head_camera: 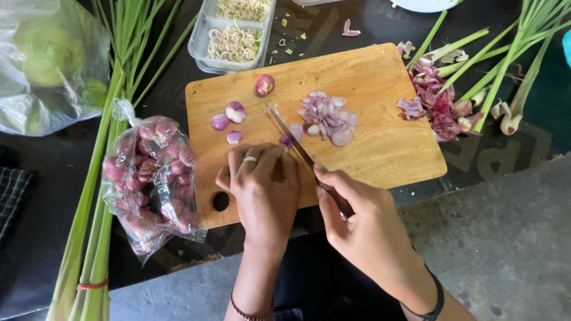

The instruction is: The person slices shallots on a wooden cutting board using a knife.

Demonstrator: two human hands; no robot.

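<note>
My right hand (357,217) grips the handle of a knife (289,135), whose blade slants up and left across a wooden cutting board (386,142). My left hand (262,178), with a ring on one finger, presses fingertips down on a shallot piece (294,134) right beside the blade. A pile of sliced shallot (329,116) lies just past the blade. Three peeled shallot halves (229,117) and one whole trimmed shallot (264,85) sit on the board's left and top.
A clear bag of whole shallots (151,178) lies left of the board. Lemongrass stalks (95,196) run along the left and more at top right (505,53). Shallot peels (437,107) are heaped right of the board. A tray of sliced lemongrass (233,37) stands behind it.
</note>
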